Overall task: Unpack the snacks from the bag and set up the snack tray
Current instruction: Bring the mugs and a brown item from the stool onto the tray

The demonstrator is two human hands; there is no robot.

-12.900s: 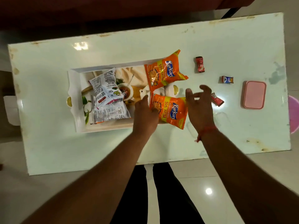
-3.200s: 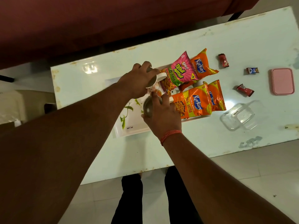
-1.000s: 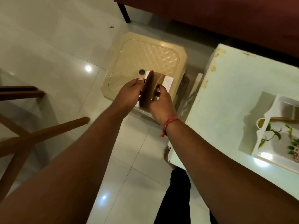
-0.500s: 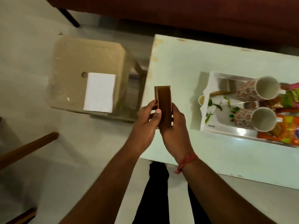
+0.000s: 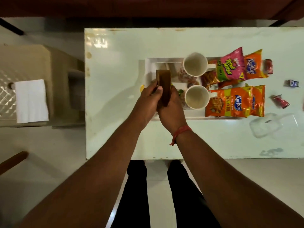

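Left hand (image 5: 148, 99) and right hand (image 5: 171, 109) are gripping a brown holder (image 5: 163, 87) above the tray (image 5: 148, 63)

A tray (image 5: 148, 63) sits mid-desk (image 5: 115, 63), two mugs (image 5: 195, 64) in it, snack packets (image 5: 233, 102) on its right part (some overlapping). Small sweets (image 5: 279, 101) lie further right; a stool (image 5: 32, 63) stands left of the desk.
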